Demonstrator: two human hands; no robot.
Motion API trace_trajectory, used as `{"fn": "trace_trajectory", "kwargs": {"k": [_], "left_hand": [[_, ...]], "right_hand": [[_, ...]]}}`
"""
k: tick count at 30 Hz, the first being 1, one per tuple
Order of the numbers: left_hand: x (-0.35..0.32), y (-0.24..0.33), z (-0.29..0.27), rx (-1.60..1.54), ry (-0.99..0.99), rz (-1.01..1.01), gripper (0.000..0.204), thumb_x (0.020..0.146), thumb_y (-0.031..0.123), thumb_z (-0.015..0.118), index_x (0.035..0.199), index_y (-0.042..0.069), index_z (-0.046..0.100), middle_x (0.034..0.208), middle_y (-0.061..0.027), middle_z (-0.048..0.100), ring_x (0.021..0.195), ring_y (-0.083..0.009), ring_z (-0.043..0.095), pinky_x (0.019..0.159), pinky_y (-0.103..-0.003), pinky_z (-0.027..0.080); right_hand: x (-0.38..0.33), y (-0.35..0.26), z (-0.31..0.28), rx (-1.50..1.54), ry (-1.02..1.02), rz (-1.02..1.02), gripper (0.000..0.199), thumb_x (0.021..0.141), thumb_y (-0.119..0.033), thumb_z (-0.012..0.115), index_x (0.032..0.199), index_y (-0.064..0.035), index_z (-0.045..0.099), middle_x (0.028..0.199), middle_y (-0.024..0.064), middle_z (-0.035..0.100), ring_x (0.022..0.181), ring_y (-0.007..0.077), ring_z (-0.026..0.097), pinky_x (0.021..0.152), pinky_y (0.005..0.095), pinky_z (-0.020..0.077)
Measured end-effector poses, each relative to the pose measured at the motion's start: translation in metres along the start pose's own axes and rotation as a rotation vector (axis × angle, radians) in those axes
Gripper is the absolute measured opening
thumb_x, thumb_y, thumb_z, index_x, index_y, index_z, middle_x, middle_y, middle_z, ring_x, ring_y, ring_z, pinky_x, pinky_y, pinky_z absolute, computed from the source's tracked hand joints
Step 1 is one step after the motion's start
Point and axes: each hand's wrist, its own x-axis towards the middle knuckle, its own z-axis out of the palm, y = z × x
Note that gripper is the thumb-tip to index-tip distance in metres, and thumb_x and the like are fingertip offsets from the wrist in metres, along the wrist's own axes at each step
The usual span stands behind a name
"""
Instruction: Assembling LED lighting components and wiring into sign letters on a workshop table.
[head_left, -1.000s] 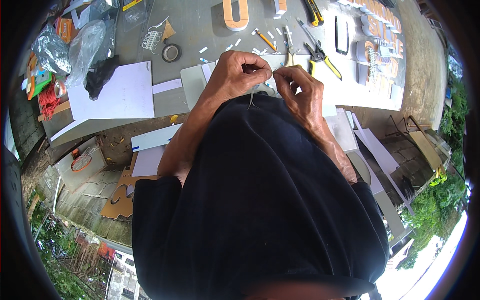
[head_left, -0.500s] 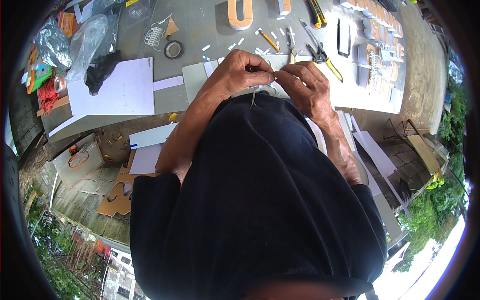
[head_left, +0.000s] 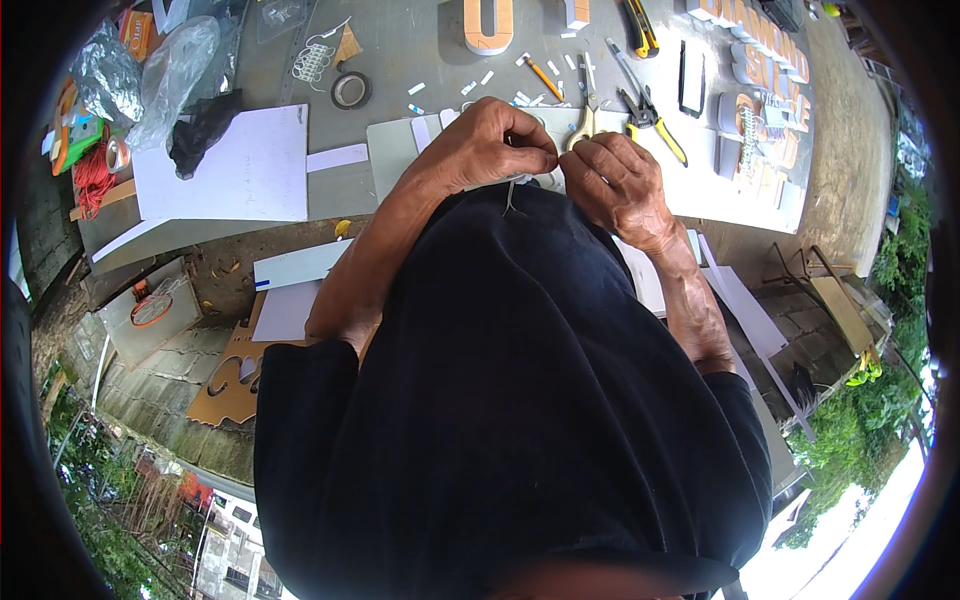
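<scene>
Close together over the near table edge, my left hand point(head_left: 497, 145) and my right hand point(head_left: 615, 185) are both closed in pinches, fingertips almost meeting. A thin pale wire point(head_left: 513, 195) with split ends hangs below my left fingers, against the dark shirt. My left hand seems to grip it; what sits in my right fingertips is hidden. Just beyond the hands lie scissors point(head_left: 586, 108) with gold-coloured handles, yellow-and-black pliers point(head_left: 645, 118), an orange pencil point(head_left: 545, 78) and small white strips point(head_left: 487, 77).
On the table point(head_left: 400, 40) stand a U-shaped letter point(head_left: 488, 42), a roll of black tape point(head_left: 350, 91), a white sheet point(head_left: 235, 165), and a yellow-and-black cutter knife point(head_left: 642, 28). Plastic bags point(head_left: 175, 90) crowd the left; several block letters point(head_left: 760, 50) fill the right. A black rectangular frame point(head_left: 692, 78) lies between.
My hands have drawn slightly apart, the right one shifting a little right and downward. Both stay pinched, and the wire still hangs below the left fingers.
</scene>
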Motion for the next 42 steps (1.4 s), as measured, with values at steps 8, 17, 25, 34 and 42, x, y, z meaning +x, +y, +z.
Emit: {"fn": "trace_trajectory", "kwargs": {"k": [8,17,25,34,42], "left_hand": [[-0.006,0.013,0.000,0.101,0.089,0.063,0.015,0.078,0.010,0.077,0.089,0.000,0.076,0.078,-0.0048,0.072,0.069,-0.0093,0.061,0.065,-0.026,0.046],[-0.003,0.009,0.008,0.623,0.341,0.611,0.009,0.074,0.004,0.077,0.083,0.005,0.076,0.074,-0.0051,0.070,0.068,-0.0137,0.057,0.061,-0.029,0.045],[-0.011,0.014,-0.001,0.364,0.250,0.268,0.010,0.077,0.010,0.076,0.085,0.004,0.076,0.080,-0.0095,0.072,0.071,-0.0167,0.065,0.067,-0.030,0.051],[-0.010,0.014,0.004,0.314,0.238,0.257,0.011,0.075,0.010,0.078,0.084,0.004,0.076,0.077,-0.0053,0.071,0.065,-0.0114,0.057,0.061,-0.027,0.044],[-0.010,0.013,0.004,0.294,0.209,0.241,0.012,0.074,0.010,0.078,0.084,0.004,0.076,0.076,-0.0052,0.071,0.065,-0.0115,0.057,0.061,-0.028,0.044]], "right_hand": [[0.003,-0.005,0.011,0.103,0.114,0.163,0.036,0.060,0.004,0.078,0.094,-0.0024,0.067,0.084,0.0062,0.059,0.076,0.0230,0.059,0.067,0.0356,0.0516],[0.011,-0.008,0.004,1.582,0.017,1.366,0.008,0.085,-0.012,0.066,0.082,-0.0046,0.065,0.077,-0.0005,0.060,0.068,0.0055,0.050,0.053,0.0202,0.0315],[0.005,-0.010,0.000,0.421,0.079,0.553,0.038,0.078,-0.011,0.080,0.113,-0.0074,0.065,0.102,0.0066,0.064,0.090,0.0232,0.062,0.072,0.0340,0.0519],[-0.006,-0.008,0.007,-0.012,0.130,0.090,0.039,0.067,-0.008,0.076,0.106,-0.0078,0.072,0.102,0.0049,0.063,0.093,0.0224,0.061,0.076,0.0361,0.0493],[-0.006,-0.004,0.005,-0.048,0.139,0.006,0.039,0.066,-0.008,0.076,0.104,-0.0040,0.071,0.100,0.0070,0.063,0.090,0.0228,0.061,0.072,0.0356,0.0505]]}}
